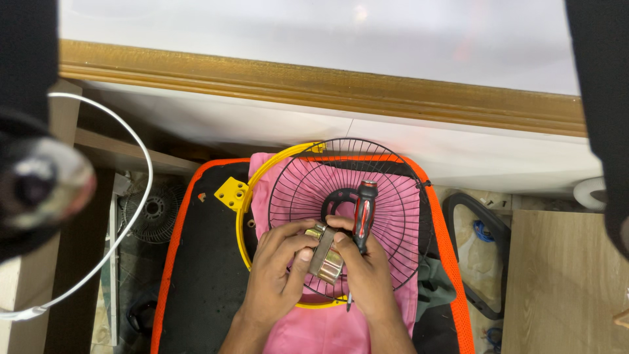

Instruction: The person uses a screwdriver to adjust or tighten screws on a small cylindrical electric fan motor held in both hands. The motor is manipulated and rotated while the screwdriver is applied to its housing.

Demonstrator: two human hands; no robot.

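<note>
My left hand [278, 272] and my right hand [367, 269] together grip a small shiny metal part [325, 257] between their fingers. A screwdriver [363, 210] with a red and black handle is also tucked in my right hand, its tip pointing down past the wrist. Under both hands lies a round black wire fan guard [347, 190] with a black hub ring. Its yellow rim [252, 196] carries a yellow bracket with holes at the upper left. The guard rests on pink cloth [327, 328].
The cloth and guard sit on a black seat with orange edging [177, 249]. Another small fan guard [154, 213] lies on the floor at left, near a white cable [141, 144]. A white wall with a wooden ledge [327, 85] runs behind. A wooden board [563, 282] lies at right.
</note>
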